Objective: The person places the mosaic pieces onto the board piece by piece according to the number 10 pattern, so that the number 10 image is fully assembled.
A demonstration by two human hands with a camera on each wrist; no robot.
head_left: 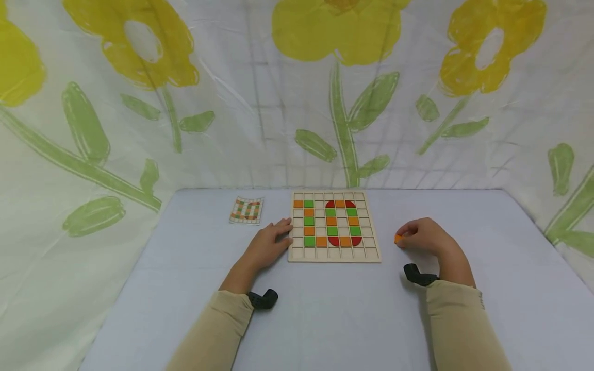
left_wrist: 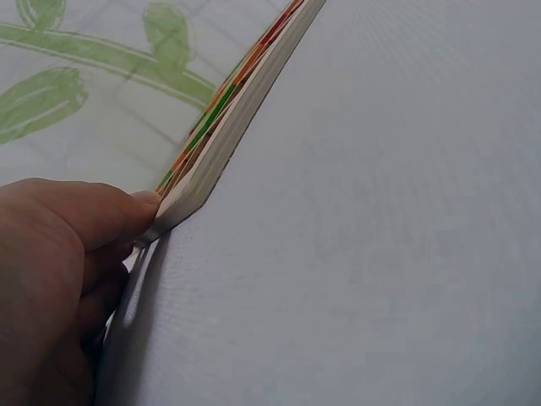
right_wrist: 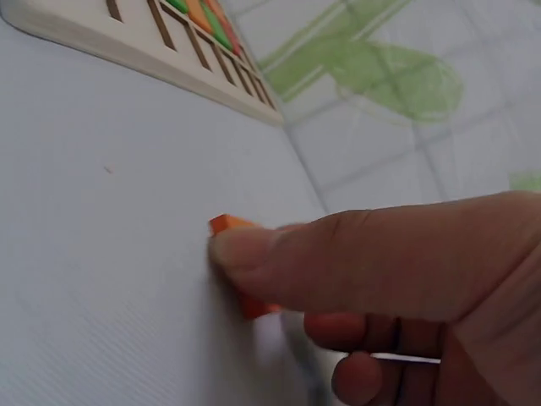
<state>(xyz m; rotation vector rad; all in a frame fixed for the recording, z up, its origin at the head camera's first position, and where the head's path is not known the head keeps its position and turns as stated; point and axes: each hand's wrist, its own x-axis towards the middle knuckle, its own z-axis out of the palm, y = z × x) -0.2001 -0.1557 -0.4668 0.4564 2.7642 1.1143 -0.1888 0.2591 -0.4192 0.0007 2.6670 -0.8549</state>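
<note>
A square wooden grid board [head_left: 334, 253] lies flat in the middle of the table, with orange, green and red tiles set in it in the form of a one and a zero. My left hand [head_left: 269, 245] rests at the board's left edge, fingers extended. In the left wrist view the thumb [left_wrist: 139, 210] touches the rim near a corner, the other fingers partly hidden behind it. To the right of the board, my right hand [head_left: 424, 237] pinches a small orange block [right_wrist: 256, 306] between thumb and fingers, close over the table.
A small pattern card [head_left: 246, 211] with a similar coloured design lies at the left of the board. The white table [head_left: 343, 309] reaches back to a hanging sheet [head_left: 232, 113] printed with yellow flowers. Both wrists wear black cameras.
</note>
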